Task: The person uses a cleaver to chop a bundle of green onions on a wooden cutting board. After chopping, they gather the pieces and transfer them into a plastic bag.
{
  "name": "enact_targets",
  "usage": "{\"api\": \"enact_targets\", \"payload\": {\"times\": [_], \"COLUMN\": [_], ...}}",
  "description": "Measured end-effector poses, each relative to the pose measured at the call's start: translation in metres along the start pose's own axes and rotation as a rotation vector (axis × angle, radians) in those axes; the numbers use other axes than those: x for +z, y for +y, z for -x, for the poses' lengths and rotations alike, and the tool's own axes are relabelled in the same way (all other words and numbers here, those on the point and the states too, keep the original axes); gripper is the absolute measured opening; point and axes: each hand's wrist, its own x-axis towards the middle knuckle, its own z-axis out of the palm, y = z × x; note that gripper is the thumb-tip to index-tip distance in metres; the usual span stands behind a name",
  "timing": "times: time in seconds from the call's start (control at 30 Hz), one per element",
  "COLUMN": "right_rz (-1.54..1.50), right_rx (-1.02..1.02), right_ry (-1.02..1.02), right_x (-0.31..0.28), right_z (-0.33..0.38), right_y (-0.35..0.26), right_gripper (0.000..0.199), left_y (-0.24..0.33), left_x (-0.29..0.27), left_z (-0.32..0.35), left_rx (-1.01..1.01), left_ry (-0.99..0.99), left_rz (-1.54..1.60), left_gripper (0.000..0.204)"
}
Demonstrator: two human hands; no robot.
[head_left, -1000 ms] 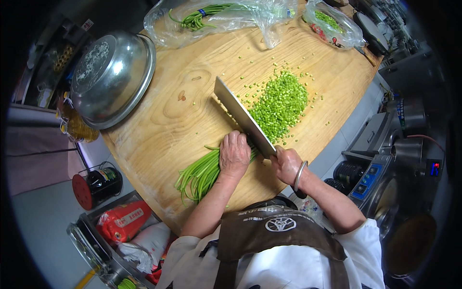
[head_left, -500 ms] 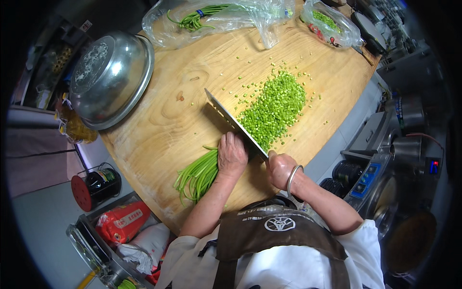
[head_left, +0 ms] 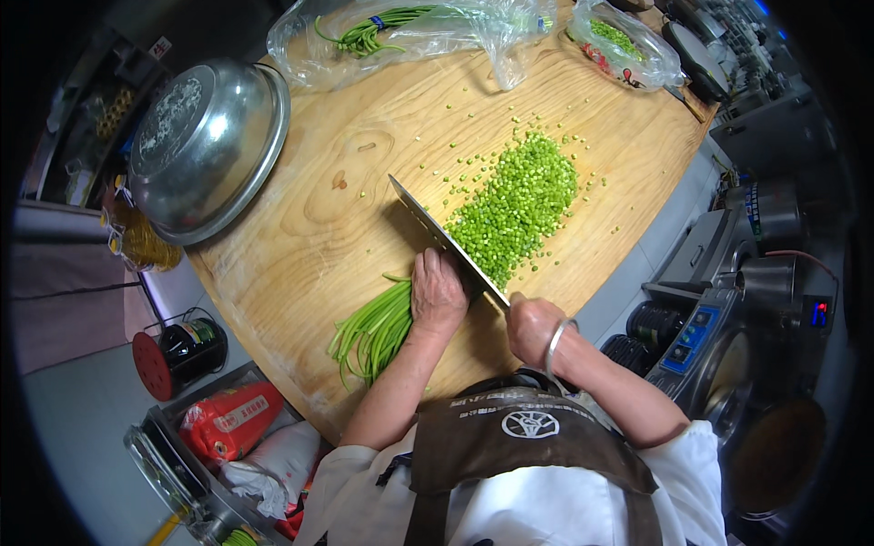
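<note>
My left hand (head_left: 439, 293) is closed over a bunch of long green garlic scapes (head_left: 375, 335), pressing them to the wooden worktop (head_left: 300, 227). Their loose ends fan out to the left of my wrist. In my right hand (head_left: 535, 326) is the handle of a broad cleaver (head_left: 446, 241), its blade slanting up to the left, right beside my left fingers. Finely chopped scapes (head_left: 523, 200) lie heaped along the blade's far side, with stray bits scattered around. The cut ends under my left fingers are hidden by the blade.
An upturned metal basin (head_left: 205, 146) stands at the left edge. Along the back lie a clear plastic bag (head_left: 455, 45) of banded scapes and another bag (head_left: 628, 45) of green pieces. Below the left edge are an oil bottle (head_left: 146, 241) and a red package (head_left: 232, 419); cooking equipment (head_left: 696, 337) stands at right.
My right hand and the cleaver have shifted slightly, the blade tip sitting a little lower. My left hand keeps nearly the same place on the scapes.
</note>
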Motion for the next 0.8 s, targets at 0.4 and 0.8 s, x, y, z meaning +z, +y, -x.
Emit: {"api": "enact_targets", "payload": {"times": [0.4, 0.8], "right_rz": [-0.031, -0.13], "right_rx": [-0.061, -0.182], "right_ry": [0.066, 0.231], "right_x": [0.008, 0.004], "right_z": [-0.013, 0.003], "right_y": [0.008, 0.013], "right_gripper": [0.014, 0.012], "left_y": [0.004, -0.008], "left_x": [-0.024, -0.016], "left_z": [0.003, 0.014], "left_rx": [0.062, 0.132], "left_ry": [-0.095, 0.035], "left_rz": [-0.09, -0.07], "left_gripper": [0.013, 0.022]}}
